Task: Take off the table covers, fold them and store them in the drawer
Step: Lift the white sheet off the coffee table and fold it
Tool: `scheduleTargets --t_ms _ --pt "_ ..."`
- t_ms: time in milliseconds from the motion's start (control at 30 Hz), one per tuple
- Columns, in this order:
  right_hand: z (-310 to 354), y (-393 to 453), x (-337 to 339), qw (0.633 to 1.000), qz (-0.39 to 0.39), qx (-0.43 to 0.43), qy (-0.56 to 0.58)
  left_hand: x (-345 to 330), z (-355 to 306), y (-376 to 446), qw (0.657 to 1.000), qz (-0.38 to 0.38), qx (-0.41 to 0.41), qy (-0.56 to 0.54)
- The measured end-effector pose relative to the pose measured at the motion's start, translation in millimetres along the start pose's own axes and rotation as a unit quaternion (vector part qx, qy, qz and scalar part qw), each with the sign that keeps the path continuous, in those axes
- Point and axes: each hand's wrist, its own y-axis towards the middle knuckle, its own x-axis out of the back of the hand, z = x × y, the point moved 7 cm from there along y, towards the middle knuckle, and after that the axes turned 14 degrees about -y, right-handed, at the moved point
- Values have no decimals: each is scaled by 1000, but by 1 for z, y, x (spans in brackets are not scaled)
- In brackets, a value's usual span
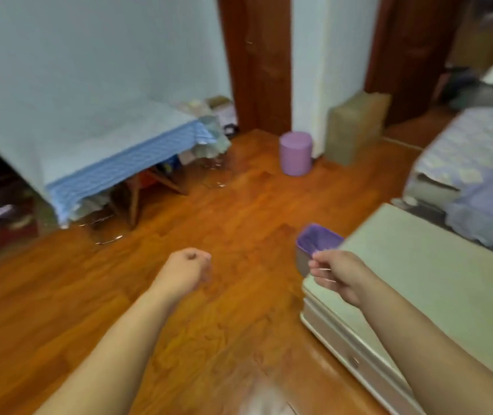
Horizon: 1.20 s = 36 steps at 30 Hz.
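A soft blue checked table cover (113, 163) hangs over the counter's front edge at left. The left hand (190, 266) is curled, holding nothing. The right hand (336, 272) pinches a thin stick beside a purple tub (317, 239).

One table cover (113, 151) is seen at the left, still spread over its surface. It's pale blue on top, with a brighter blue checked border draped over the front edge and the right corner. The top looks fairly flat and nothing has been folded yet. The picture is pretty blurred, so finer pattern detail can't be made out.
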Motion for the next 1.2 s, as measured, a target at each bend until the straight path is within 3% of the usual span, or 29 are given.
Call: scheduleTargets --t_ms 100,233,500,667,933,1200 --pt "102 11 -79 993 39 86 -71 88 -44 22 996 -66 -45 -31" --pt "198 35 -164 976 90 152 -127 154 -72 60 990 -105 -62 -68" --pt "297 160 -285 971 131 117 -164 262 -71 175 982 -165 -12 -89" --pt "392 204 -386 962 168 142 -159 354 -79 237 953 -253 -4 -170" --pt "455 276 -562 942 252 131 -181 451 -48 344 918 -290 13 -270" --pt "507 368 -699 954 255 86 -135 582 -28 497 895 -302 35 -326"
